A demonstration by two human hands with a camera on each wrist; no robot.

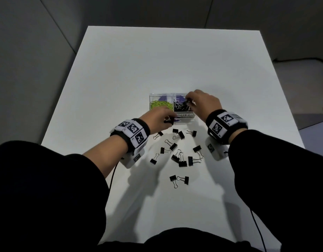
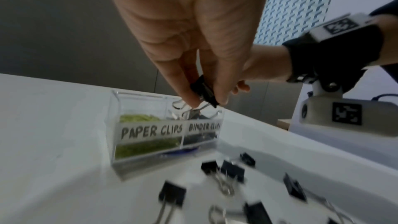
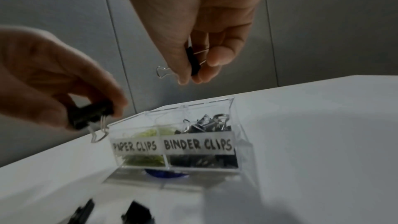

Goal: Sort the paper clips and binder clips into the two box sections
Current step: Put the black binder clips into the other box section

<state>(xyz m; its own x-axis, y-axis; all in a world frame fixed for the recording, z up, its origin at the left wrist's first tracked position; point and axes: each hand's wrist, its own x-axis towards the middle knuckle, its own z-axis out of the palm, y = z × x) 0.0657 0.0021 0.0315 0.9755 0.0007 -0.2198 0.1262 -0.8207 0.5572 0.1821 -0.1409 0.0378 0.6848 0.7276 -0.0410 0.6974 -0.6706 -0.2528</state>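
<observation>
A clear two-section box [image 1: 150, 99] stands mid-table. Its left section holds green paper clips [image 1: 159, 104] and its right section black binder clips [image 1: 180, 107]. Labels on the front [image 3: 197, 144] read PAPER CLIPS and BINDER CLIPS. My left hand [image 1: 167, 121] hovers at the box's near front edge and pinches a black binder clip [image 2: 204, 91]. My right hand [image 1: 188, 102] is above the binder clip section and pinches another black binder clip [image 3: 193, 62] between thumb and fingers. Several loose binder clips [image 1: 175, 151] lie scattered on the table in front of the box.
The white table [image 1: 175, 60] has its left and right edges well outside both arms. Dark sleeves and my body cover its near edge. Thin cables [image 1: 112, 177] hang from both wrist cameras. A grey wall and floor surround the table.
</observation>
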